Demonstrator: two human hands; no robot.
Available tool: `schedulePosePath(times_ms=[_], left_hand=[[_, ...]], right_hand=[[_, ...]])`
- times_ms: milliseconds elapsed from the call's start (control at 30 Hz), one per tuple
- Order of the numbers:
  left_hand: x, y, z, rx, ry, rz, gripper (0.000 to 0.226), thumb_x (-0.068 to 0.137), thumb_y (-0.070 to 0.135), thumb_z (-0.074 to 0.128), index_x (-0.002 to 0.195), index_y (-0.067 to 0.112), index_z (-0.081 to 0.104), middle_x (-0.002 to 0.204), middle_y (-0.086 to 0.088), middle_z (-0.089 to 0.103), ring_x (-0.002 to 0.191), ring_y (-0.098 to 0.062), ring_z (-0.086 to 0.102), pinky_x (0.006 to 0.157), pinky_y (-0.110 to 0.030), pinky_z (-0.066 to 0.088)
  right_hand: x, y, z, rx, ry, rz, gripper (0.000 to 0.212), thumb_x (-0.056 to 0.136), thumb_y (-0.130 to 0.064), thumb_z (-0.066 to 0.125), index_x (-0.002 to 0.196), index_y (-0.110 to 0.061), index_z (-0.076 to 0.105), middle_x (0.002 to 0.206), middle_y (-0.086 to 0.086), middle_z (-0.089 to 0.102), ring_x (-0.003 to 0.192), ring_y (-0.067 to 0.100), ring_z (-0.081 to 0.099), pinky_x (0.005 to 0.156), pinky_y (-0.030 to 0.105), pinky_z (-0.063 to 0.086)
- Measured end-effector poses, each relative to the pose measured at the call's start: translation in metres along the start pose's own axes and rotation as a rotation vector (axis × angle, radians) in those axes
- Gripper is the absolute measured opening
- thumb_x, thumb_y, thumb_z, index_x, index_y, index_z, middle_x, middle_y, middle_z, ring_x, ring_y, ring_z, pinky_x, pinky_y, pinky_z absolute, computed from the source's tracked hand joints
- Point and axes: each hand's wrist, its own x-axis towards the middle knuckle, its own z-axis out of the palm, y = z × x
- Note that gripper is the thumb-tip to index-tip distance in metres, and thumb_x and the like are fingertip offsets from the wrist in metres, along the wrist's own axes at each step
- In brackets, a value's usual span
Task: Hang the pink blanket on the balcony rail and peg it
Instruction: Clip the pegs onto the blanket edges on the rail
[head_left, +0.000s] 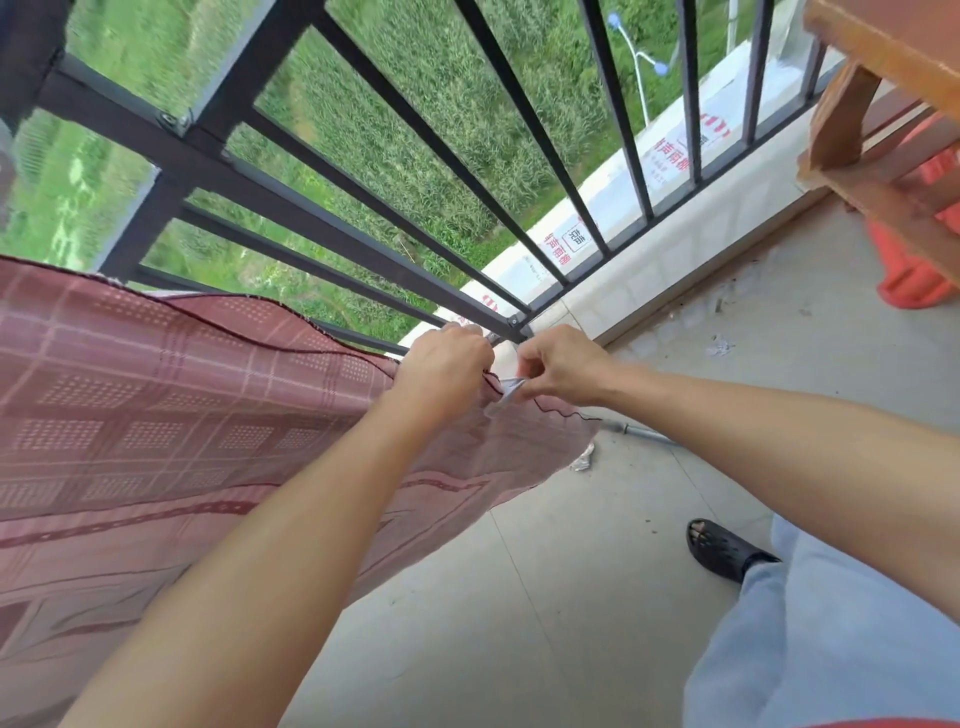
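Over the black balcony rail (291, 208) from the left, pink blanket (182, 415), long hem along the rail, gripped in curled fingers of left hand (441, 374), just beside right hand (563, 371), fingers clamped on pale peg (511, 391) touching that hem.

Narrow gaps are left between bars of the balcony rail (311, 215); leftward they are blocked by the pink blanket (156, 415).
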Motion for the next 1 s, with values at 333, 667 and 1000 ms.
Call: schedulePosePath(times_ms=[333,667,1000], left_hand=[[0.001,-0.002,0.002,-0.102,0.041,-0.115,0.016,0.077,0.004,0.062,0.086,0.015,0.070,0.091,0.001,0.062,0.087,-0.024,0.061,0.063,-0.039,0.055],[0.007,0.078,-0.031,-0.333,0.238,0.037,0.014,0.088,0.026,0.058,0.097,0.017,0.063,0.102,-0.002,0.060,0.099,-0.025,0.058,0.074,-0.034,0.046],[0.064,0.297,-0.130,-0.419,0.206,0.432,0.017,0.091,0.034,0.054,0.102,0.023,0.060,0.108,0.001,0.060,0.106,-0.022,0.057,0.080,-0.034,0.047]], right_hand=[[-0.024,0.013,-0.006,0.016,-0.008,0.080,0.090,0.066,-0.029,0.089,0.143,-0.032,0.042,0.107,-0.009,0.059,0.083,0.007,0.066,0.079,0.033,0.058],[-0.183,0.092,-0.105,-0.102,0.317,0.411,0.039,0.080,-0.028,0.076,0.117,-0.020,0.067,0.091,-0.006,0.068,0.077,0.010,0.065,0.083,0.031,0.053],[-0.403,0.163,-0.240,-0.140,0.777,0.774,0.032,0.082,-0.031,0.073,0.113,-0.026,0.068,0.092,-0.010,0.070,0.082,0.010,0.066,0.078,0.033,0.055]])
